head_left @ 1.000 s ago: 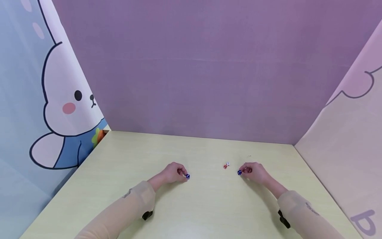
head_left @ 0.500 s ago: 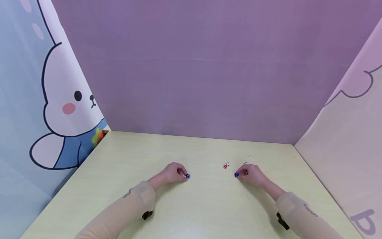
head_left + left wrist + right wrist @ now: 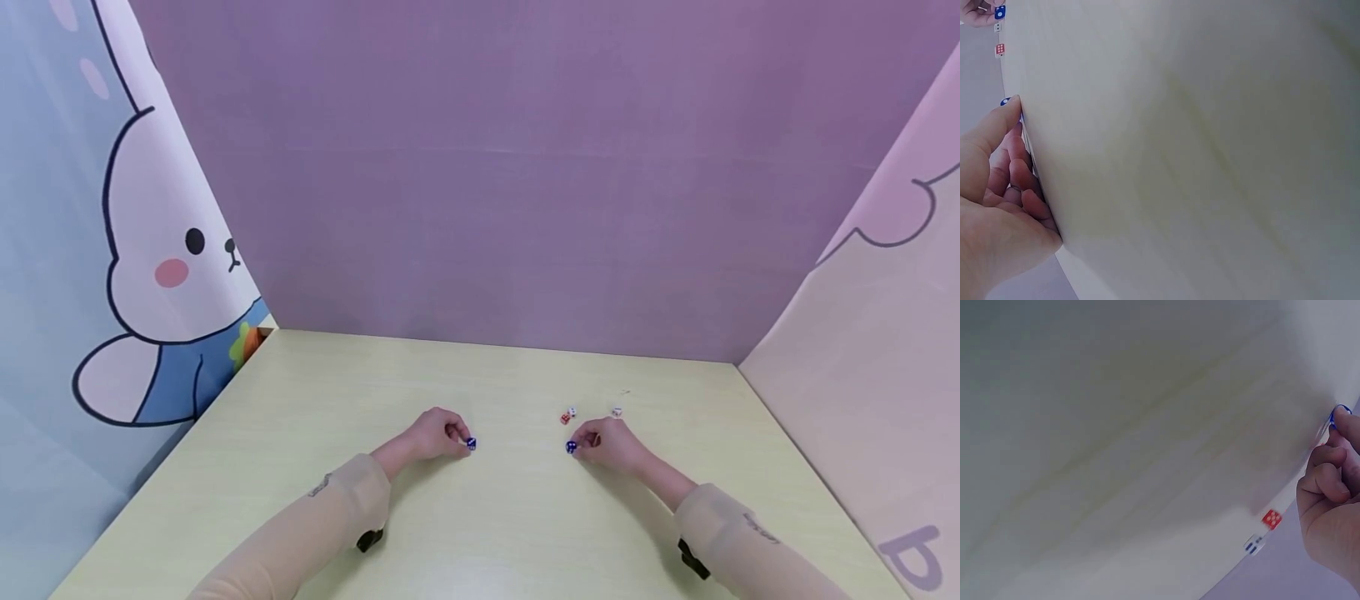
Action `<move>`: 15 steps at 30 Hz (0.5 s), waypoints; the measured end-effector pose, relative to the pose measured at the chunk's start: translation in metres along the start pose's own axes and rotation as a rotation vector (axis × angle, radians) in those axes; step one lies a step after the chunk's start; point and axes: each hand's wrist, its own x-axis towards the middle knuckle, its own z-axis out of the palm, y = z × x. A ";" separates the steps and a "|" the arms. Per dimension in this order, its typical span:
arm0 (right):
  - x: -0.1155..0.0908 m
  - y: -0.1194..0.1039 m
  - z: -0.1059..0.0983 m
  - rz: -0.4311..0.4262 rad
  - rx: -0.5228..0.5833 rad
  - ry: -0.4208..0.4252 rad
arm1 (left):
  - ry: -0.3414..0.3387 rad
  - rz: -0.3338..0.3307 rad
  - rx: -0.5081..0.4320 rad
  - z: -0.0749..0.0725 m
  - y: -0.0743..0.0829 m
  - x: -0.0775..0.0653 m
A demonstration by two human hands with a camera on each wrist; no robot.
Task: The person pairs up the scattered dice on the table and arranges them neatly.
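In the head view, my left hand (image 3: 437,434) pinches a blue die (image 3: 471,444) with white pips at its fingertips, low over the table. The left wrist view shows only a sliver of that die (image 3: 1005,100), the thumb covering most of it. My right hand (image 3: 611,444) pinches another blue die (image 3: 571,447), mostly hidden behind the fingers in the right wrist view. Just beyond it lie a red die (image 3: 565,418) and a white die (image 3: 572,412), close together. Another white die (image 3: 617,411) sits behind the right hand, partly covered by it.
The pale wooden table (image 3: 487,533) runs back to a purple panel (image 3: 480,183). A rabbit-print curtain (image 3: 172,208) stands at the left and a pale printed one (image 3: 885,350) at the right. Small marks lie on the table behind the right hand.
My right hand has slid left and slightly nearer with its blue die, towards the left hand. The white die behind it now shows more. The left hand has stayed in place.
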 end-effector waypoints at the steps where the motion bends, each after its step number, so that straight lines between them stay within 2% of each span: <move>1: 0.001 -0.001 0.001 -0.005 0.004 -0.002 | -0.001 -0.005 -0.004 0.000 0.001 -0.001; 7: 0.005 -0.008 0.011 -0.031 0.005 -0.013 | -0.008 -0.009 -0.009 -0.001 0.002 -0.004; 15: 0.009 -0.021 0.018 -0.017 0.016 -0.009 | 0.002 0.003 -0.013 0.000 0.000 -0.001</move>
